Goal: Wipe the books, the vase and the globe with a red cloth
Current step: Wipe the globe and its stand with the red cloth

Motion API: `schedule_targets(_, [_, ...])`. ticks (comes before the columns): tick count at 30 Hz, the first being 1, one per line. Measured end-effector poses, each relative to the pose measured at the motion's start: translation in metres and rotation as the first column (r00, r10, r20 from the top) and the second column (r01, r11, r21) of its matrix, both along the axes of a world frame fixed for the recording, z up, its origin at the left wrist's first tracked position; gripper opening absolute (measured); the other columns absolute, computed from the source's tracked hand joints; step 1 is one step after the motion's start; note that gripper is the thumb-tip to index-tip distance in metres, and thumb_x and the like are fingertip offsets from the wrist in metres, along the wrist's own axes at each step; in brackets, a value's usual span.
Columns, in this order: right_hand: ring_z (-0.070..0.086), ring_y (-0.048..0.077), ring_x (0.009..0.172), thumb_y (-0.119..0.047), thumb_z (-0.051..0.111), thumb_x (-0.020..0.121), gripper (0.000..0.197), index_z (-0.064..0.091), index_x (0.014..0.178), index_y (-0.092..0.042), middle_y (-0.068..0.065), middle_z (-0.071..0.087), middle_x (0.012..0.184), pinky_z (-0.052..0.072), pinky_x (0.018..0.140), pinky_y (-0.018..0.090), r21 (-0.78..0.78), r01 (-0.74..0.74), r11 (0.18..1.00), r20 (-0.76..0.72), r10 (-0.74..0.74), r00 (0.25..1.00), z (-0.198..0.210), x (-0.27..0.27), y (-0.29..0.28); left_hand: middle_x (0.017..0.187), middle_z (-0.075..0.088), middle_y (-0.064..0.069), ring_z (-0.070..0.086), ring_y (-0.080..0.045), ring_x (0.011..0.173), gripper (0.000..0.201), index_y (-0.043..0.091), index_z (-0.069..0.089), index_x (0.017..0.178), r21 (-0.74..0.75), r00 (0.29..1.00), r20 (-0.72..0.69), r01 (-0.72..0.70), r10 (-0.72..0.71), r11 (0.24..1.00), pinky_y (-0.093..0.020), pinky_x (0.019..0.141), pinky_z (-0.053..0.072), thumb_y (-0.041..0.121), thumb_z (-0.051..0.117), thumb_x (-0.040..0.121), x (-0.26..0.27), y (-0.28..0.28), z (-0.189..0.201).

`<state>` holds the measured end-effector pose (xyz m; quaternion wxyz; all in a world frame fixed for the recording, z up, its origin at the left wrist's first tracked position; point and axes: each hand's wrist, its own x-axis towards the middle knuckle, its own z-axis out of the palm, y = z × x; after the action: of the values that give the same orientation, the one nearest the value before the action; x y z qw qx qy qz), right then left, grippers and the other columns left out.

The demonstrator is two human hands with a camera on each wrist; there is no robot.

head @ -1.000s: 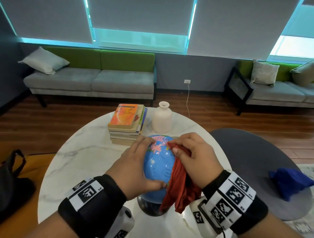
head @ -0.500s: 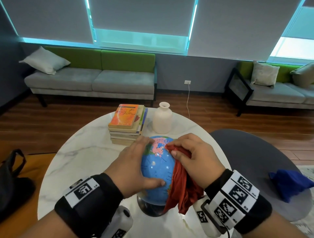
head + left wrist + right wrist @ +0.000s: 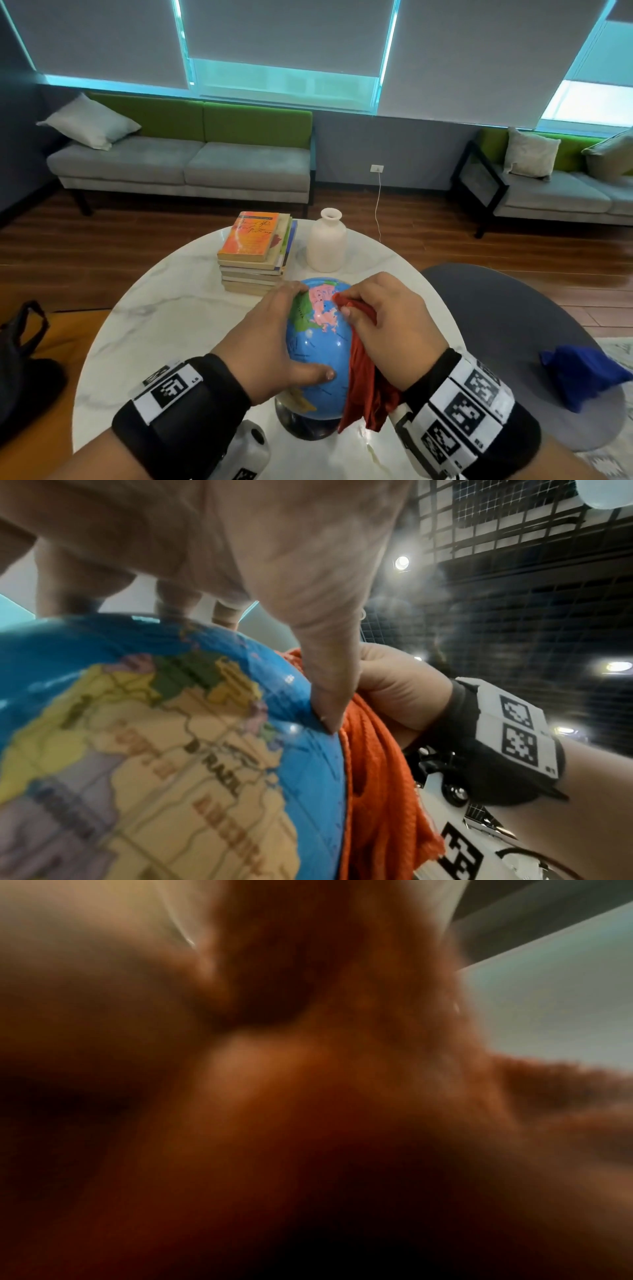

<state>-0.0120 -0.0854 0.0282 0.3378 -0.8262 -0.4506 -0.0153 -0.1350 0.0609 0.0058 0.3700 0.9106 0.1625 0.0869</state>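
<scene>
A blue globe (image 3: 318,353) on a dark base stands at the near side of the round marble table (image 3: 164,318). My left hand (image 3: 270,339) cups its left side, fingers over the top and thumb on the front; the left wrist view shows the thumb pressing the globe (image 3: 154,737). My right hand (image 3: 390,322) grips a bunched red cloth (image 3: 363,383) against the globe's upper right, with the rest of the cloth hanging down. Beyond the globe stand a stack of books (image 3: 255,253) and a white vase (image 3: 327,246). The right wrist view is a blur of red cloth (image 3: 342,1096).
A grey round seat (image 3: 496,308) stands right of the table with a blue cloth (image 3: 582,373) on it. A black bag (image 3: 20,359) lies on the floor at the left. Grey and green sofas line the far wall.
The globe has turned a little under my hands, and more pink and green land shows on top. My right hand has rubbed the cloth slightly across the top. My left hand still holds the globe.
</scene>
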Motion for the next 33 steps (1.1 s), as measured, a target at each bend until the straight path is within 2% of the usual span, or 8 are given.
schedule_targets(11, [0.054,0.003,0.093,-0.019,0.067,0.085,0.016,0.072,0.099,-0.026,-0.009,0.058,0.098,0.032,0.082,0.002,-0.011,-0.060,0.998,-0.022,0.059,0.998,0.003,-0.002,0.003,0.138,0.025,0.024,0.035,0.001,0.125,0.110,0.038,0.021,0.143,0.071,0.999,0.022,0.043,-0.045,0.996,-0.018,0.104,0.035,0.057,0.082,0.053,-0.003,0.000,-0.004])
schedule_targets(13, [0.054,0.006,0.096,-0.021,0.062,0.086,0.017,0.072,0.100,-0.025,-0.008,0.059,0.100,0.034,0.085,0.007,0.016,-0.045,0.999,-0.002,0.045,0.999,0.003,-0.006,0.004,0.141,0.024,0.022,0.034,0.000,0.126,0.110,0.039,0.020,0.143,0.072,0.999,0.015,0.037,-0.038,0.997,-0.020,0.105,0.036,0.056,0.082,0.055,-0.002,0.001,-0.003])
schedule_targets(17, [0.052,0.009,0.099,-0.028,0.058,0.082,0.021,0.072,0.097,-0.027,-0.014,0.058,0.100,0.037,0.092,0.016,-0.067,-0.306,0.950,0.009,0.307,0.952,0.001,-0.014,-0.002,0.143,0.020,0.024,0.036,-0.002,0.126,0.111,0.040,0.018,0.143,0.088,0.999,-0.009,0.052,-0.051,0.995,-0.023,0.103,0.040,0.060,0.080,0.053,-0.003,0.001,-0.004])
schedule_targets(20, [0.055,0.009,0.098,-0.017,0.063,0.082,0.017,0.073,0.093,-0.024,-0.011,0.058,0.099,0.043,0.092,0.024,-0.023,-0.242,0.970,-0.032,0.242,0.970,0.003,-0.004,-0.004,0.141,0.019,0.024,0.037,-0.003,0.125,0.109,0.042,0.019,0.141,0.114,0.999,-0.012,0.052,-0.051,0.992,-0.024,0.101,0.042,0.061,0.079,0.053,-0.003,0.001,-0.005])
schedule_targets(22, [0.053,0.012,0.098,-0.019,0.059,0.084,0.019,0.072,0.096,-0.024,-0.011,0.057,0.100,0.042,0.091,0.024,-0.016,-0.187,0.982,0.006,0.187,0.982,0.003,-0.006,-0.002,0.143,0.016,0.023,0.039,-0.005,0.125,0.105,0.052,0.018,0.137,0.107,0.998,-0.029,0.057,-0.054,0.993,-0.023,0.100,0.043,0.062,0.078,0.052,-0.003,0.001,-0.004])
schedule_targets(25, [0.050,0.009,0.099,-0.027,0.055,0.083,0.021,0.072,0.096,-0.026,-0.013,0.057,0.103,0.038,0.093,0.019,-0.064,-0.339,0.938,0.068,0.343,0.937,-0.004,-0.012,-0.007,0.143,0.011,0.024,0.044,-0.009,0.123,0.101,0.068,0.013,0.128,0.088,0.995,-0.067,0.076,-0.070,0.993,-0.021,0.096,0.045,0.067,0.074,0.047,-0.005,0.003,-0.003])
schedule_targets(29, [0.057,0.005,0.097,-0.008,0.059,0.073,0.027,0.073,0.090,-0.022,-0.010,0.059,0.099,0.043,0.091,0.015,0.067,-0.312,0.948,0.002,0.313,0.950,-0.011,0.002,-0.022,0.148,0.005,0.022,0.040,-0.010,0.127,0.108,0.059,0.013,0.139,0.097,0.992,-0.108,0.069,-0.059,0.993,-0.023,0.100,0.043,0.063,0.078,0.053,-0.004,0.006,-0.005])
schedule_targets(33, [0.056,0.010,0.098,-0.006,0.060,0.075,0.027,0.072,0.093,-0.022,-0.011,0.056,0.103,0.042,0.090,0.018,0.064,-0.313,0.948,0.148,0.301,0.942,-0.018,-0.008,-0.019,0.148,0.005,0.022,0.041,-0.011,0.128,0.110,0.061,0.011,0.138,0.099,0.990,-0.127,0.068,-0.055,0.993,-0.025,0.100,0.045,0.070,0.071,0.047,-0.003,0.009,-0.005])
